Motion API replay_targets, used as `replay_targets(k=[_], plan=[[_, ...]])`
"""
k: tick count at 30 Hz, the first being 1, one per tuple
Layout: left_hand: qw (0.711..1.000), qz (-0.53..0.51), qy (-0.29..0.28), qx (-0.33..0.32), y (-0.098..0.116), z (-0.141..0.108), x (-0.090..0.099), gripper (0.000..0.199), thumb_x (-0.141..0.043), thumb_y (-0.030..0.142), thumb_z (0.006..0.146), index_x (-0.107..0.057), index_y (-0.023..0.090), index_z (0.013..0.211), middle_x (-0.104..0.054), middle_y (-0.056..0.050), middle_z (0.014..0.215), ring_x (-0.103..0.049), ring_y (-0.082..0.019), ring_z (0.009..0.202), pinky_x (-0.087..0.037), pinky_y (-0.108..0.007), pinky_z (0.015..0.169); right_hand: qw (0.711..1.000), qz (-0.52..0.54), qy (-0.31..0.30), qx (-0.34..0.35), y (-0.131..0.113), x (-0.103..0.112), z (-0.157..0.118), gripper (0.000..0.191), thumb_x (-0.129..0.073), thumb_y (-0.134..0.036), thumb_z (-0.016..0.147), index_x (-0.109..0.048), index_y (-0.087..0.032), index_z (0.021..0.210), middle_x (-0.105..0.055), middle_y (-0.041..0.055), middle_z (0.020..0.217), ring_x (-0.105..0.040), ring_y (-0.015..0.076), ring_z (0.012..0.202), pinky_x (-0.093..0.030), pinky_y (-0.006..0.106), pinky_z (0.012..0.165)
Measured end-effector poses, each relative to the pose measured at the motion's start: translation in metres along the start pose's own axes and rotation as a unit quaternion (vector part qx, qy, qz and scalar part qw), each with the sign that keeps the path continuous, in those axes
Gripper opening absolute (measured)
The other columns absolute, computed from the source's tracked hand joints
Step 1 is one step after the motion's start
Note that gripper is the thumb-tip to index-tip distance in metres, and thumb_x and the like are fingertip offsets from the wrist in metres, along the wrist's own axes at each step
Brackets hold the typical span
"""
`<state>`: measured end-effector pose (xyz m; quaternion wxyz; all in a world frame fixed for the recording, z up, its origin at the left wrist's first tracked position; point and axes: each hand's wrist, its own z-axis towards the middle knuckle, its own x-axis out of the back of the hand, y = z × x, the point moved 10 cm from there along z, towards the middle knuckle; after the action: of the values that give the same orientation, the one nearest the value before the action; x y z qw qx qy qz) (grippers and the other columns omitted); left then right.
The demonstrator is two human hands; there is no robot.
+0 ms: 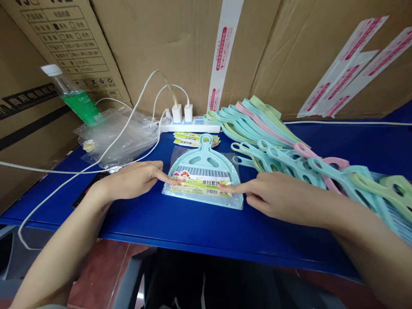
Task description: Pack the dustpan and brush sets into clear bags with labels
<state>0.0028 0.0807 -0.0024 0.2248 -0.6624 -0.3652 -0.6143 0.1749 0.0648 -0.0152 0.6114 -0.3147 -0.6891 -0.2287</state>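
A light-blue dustpan (193, 199) lies flat on the blue table in a clear plastic bag, its handle pointing away from me. A small brush with grey bristles (196, 171) rests inside the pan, with a printed yellow-green label card (196, 185) across it. My left hand (135, 179) touches the card's left end with an outstretched index finger, the other fingers curled. From the right, the index fingertip of my right hand (273, 195) rests on the card's right part, its other fingers bent under. Neither hand grips anything.
Dustpans (254, 122) and small brushes (299, 165) in blue, green and pink are piled at right. Behind are label cards (193, 139) and a power strip (193, 127). Clear bags (119, 133), a green bottle (80, 103) and a white cable (119, 146) are left. Cardboard boxes (180, 47) stand behind.
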Motion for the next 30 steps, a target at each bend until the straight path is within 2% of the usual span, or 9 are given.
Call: replay_targets(k=[13, 19, 25, 30], plan=[[1.0, 0.003, 0.004, 0.01, -0.0005, 0.0013, 0.0001, 0.051, -0.036, 0.01, 0.087, -0.068, 0.038, 0.115, -0.06, 0.003, 0.071, -0.053, -0.009, 0.061, -0.04, -0.018, 0.06, 0.999, 0.006, 0.036, 0.022, 0.0008, 0.0061, -0.0026, 0.054, -0.04, -0.01, 0.081, -0.068, -0.033, 0.12, -0.065, 0.002, 0.059, -0.054, 0.0146, 0.049, -0.036, 0.023, 0.047], [1.0, 0.018, 0.002, 0.017, -0.001, 0.0019, -0.0009, 0.051, -0.037, 0.009, 0.085, -0.069, 0.038, 0.113, -0.065, 0.003, 0.076, -0.057, -0.009, 0.065, -0.041, -0.018, 0.062, 1.0, -0.004, 0.014, 0.004, 0.0005, 0.0051, -0.0022, 0.052, -0.042, -0.008, 0.08, -0.07, -0.033, 0.116, -0.07, 0.0041, 0.063, -0.059, 0.0161, 0.052, -0.038, 0.025, 0.048], [1.0, 0.009, 0.001, 0.023, -0.0024, 0.0019, -0.0007, 0.05, -0.037, 0.011, 0.086, -0.069, 0.037, 0.113, -0.069, 0.003, 0.081, -0.059, -0.009, 0.068, -0.042, -0.019, 0.064, 1.0, -0.001, 0.023, -0.009, 0.0057, 0.0074, -0.0037, 0.05, -0.043, -0.009, 0.081, -0.072, -0.033, 0.113, -0.069, 0.0025, 0.061, -0.059, 0.0159, 0.051, -0.038, 0.025, 0.048], [0.998, 0.017, -0.016, 0.051, -0.0056, 0.0025, -0.0039, 0.05, -0.037, 0.01, 0.085, -0.069, 0.037, 0.113, -0.071, 0.003, 0.086, -0.06, -0.01, 0.071, -0.042, -0.019, 0.065, 0.999, -0.012, -0.01, -0.033, 0.0088, 0.0026, -0.004, 0.05, -0.042, -0.009, 0.082, -0.072, -0.033, 0.113, -0.069, 0.0019, 0.062, -0.059, 0.0153, 0.052, -0.038, 0.024, 0.049]])
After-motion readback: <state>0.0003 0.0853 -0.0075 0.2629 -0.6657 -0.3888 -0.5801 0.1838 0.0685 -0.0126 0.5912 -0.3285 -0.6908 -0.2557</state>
